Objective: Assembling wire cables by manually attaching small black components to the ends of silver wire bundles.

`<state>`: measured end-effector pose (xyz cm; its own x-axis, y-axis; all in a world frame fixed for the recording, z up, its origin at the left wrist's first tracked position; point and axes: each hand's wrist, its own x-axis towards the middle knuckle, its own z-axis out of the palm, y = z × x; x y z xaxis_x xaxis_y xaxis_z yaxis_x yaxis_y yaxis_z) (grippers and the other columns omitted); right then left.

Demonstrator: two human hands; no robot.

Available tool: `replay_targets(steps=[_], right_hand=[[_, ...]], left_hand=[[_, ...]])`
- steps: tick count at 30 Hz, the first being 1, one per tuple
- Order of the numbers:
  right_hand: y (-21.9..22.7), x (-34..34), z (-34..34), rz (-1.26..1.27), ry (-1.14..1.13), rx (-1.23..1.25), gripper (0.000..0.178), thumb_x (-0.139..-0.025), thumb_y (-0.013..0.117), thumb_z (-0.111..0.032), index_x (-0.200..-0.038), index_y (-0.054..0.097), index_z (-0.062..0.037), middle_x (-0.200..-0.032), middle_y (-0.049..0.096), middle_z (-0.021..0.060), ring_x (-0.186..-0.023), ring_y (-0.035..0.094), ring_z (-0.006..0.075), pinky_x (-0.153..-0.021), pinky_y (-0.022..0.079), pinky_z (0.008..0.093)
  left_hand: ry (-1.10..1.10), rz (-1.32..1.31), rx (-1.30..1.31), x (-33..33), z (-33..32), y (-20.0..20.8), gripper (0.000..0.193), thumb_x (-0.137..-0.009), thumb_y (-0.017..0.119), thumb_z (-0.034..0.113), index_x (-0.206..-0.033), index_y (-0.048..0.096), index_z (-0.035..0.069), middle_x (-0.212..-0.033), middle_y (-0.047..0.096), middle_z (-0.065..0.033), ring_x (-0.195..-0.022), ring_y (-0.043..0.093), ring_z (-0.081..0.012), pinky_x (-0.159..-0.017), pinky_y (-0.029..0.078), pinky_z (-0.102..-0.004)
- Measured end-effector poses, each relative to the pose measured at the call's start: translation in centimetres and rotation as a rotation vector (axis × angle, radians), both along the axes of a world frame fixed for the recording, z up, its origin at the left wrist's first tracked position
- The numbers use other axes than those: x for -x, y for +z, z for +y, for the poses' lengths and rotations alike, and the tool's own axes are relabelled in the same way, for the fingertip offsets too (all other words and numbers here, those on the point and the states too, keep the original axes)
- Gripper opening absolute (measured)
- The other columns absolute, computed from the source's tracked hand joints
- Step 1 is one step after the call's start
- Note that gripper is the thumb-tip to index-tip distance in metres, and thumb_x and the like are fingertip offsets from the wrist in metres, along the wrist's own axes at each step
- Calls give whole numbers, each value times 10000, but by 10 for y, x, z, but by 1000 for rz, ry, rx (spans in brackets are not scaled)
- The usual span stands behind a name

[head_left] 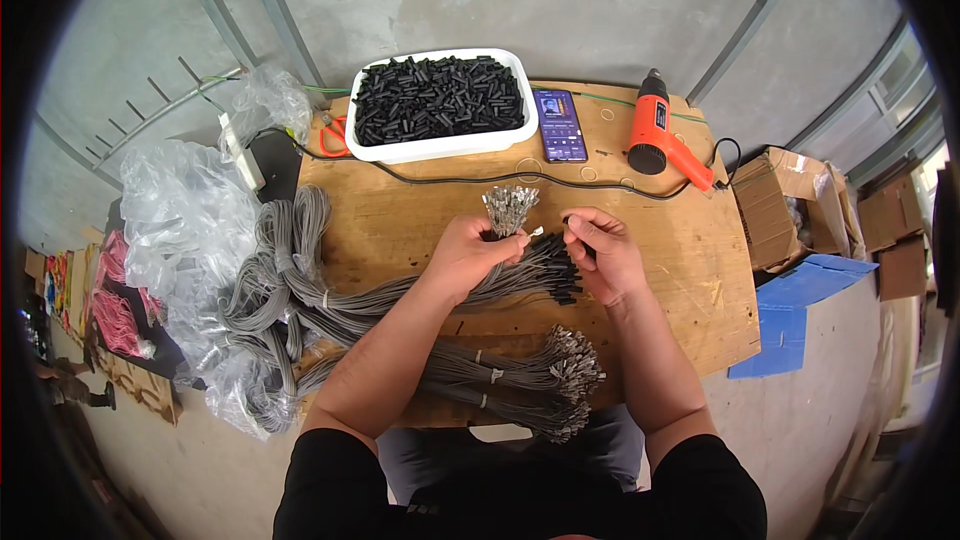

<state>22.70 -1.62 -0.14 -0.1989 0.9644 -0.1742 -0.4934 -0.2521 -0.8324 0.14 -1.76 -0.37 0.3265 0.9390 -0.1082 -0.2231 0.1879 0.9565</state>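
Observation:
My left hand is closed around a bundle of grey wires, whose silver metal terminals fan out above the fist. One terminal stands apart at the fingertips, toward my other hand. My right hand pinches a short black sleeve between thumb and forefinger, a little to the right of the terminals. More black shows inside its curled fingers. Wires with black sleeves on their ends lie beneath and between the hands. Nearer me rest tied grey wire bundles with bare terminals.
A white tray full of black sleeves stands at the back, beside a phone and an orange heat gun. Its black cord crosses the wooden table. Coiled grey wires and clear plastic bags lie left; cardboard boxes stand right.

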Motion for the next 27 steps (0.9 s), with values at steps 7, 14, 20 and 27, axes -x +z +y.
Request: replay_targets(steps=[7, 14, 20, 27], right_hand=[[3, 7, -4, -80, 11, -37, 153, -923, 663, -22, -1072, 695, -9, -889, 709, 65, -573, 452, 39, -478, 293, 176], [4, 12, -8, -187, -14, -65, 119, -890, 715, -17, -1002, 681, -36, -869, 712, 31, -600, 484, 4, -510, 317, 166], [8, 20, -11, -201, -51, -83, 111, -890, 714, -5, -996, 690, -31, -826, 701, 12, -597, 486, 3, -516, 326, 171], [-2, 16, -10, -181, -65, -154, 96, -897, 704, 9, -987, 717, -23, -783, 671, -17, -586, 462, -1, -517, 319, 167]], left_hand=[[15, 8, 6, 0, 0, 1, 116, -881, 704, 77, -908, 690, -36, -781, 646, -32, -707, 569, -97, -670, 455, -263], [-17, 11, -11, 1, 0, 2, 126, -876, 711, 73, -935, 695, -37, -797, 660, -46, -726, 595, -120, -698, 479, -274], [-25, 35, -18, 1, -1, 3, 136, -873, 714, 84, -923, 695, -42, -783, 656, -40, -717, 586, -106, -688, 476, -265], [-38, 45, -22, 2, 0, 3, 152, -869, 733, 101, -916, 688, -36, -778, 656, -40, -712, 589, -107, -685, 478, -264]])
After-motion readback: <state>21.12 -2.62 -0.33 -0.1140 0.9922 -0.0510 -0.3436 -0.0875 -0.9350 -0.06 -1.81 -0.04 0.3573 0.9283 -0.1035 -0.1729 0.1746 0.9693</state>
